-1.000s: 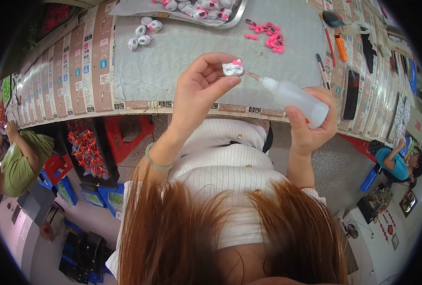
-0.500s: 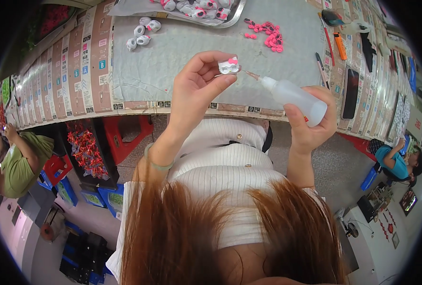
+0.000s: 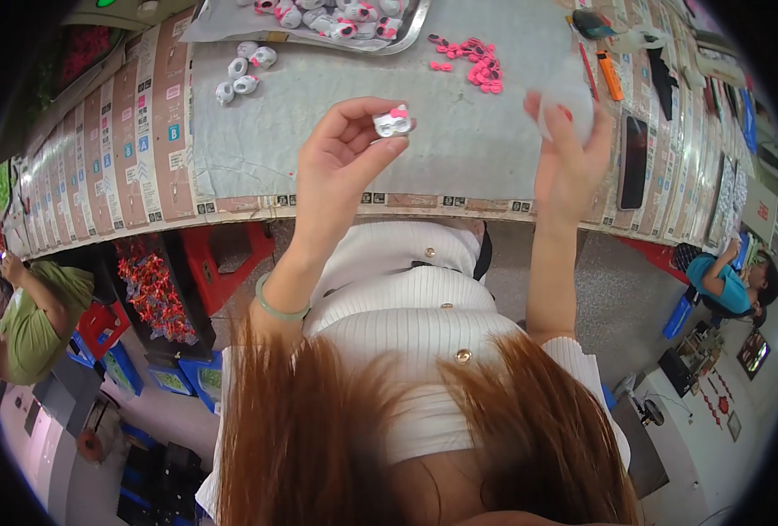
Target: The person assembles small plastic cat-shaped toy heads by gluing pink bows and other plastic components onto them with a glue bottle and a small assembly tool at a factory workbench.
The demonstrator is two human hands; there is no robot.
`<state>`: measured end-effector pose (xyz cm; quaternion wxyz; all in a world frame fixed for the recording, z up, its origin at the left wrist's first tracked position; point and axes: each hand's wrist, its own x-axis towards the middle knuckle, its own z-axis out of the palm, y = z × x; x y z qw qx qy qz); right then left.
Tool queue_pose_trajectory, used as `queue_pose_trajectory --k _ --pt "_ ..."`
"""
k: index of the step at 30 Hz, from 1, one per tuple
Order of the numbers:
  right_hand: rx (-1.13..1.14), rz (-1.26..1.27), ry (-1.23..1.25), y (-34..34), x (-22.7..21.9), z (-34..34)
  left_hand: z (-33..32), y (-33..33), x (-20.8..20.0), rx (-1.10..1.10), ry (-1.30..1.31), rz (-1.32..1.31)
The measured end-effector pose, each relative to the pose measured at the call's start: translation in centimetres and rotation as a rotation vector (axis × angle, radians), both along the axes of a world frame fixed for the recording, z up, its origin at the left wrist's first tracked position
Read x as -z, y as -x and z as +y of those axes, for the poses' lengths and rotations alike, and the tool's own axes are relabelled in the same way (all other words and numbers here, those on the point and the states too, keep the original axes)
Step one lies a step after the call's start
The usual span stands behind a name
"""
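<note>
My left hand (image 3: 341, 162) holds a small white plastic piece with a pink part (image 3: 392, 122) between thumb and fingertips, above the grey mat (image 3: 319, 131) on the workbench. My right hand (image 3: 571, 153) grips a translucent white squeeze bottle (image 3: 566, 98), raised and blurred, to the right of the piece and apart from it. Several loose pink parts (image 3: 472, 66) lie on the mat beyond the hands.
A metal tray (image 3: 406, 33) of white and pink pieces sits at the far edge, with several white pieces (image 3: 244, 70) to its left. A black phone (image 3: 634, 162), an orange lighter (image 3: 610, 74) and tools lie right. Other people sit at left (image 3: 34, 307) and right (image 3: 726, 280).
My right hand swung the bottle up and away from the piece, its nozzle no longer pointing at it. My left hand stayed about where it was, still pinching the piece.
</note>
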<state>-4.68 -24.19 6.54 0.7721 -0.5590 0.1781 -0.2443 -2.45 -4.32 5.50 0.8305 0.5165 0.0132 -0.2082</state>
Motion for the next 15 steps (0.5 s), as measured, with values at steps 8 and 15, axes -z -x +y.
queue_pose_trajectory --k 8,15 --pt "0.134 0.089 0.555 -5.6 8.4 -7.3 0.0 -0.3 0.4 -0.008 -0.045 0.013" --pt "0.122 -0.013 1.136 -3.2 5.6 -1.9 0.9 -0.2 1.2 -0.045 -0.079 0.042"
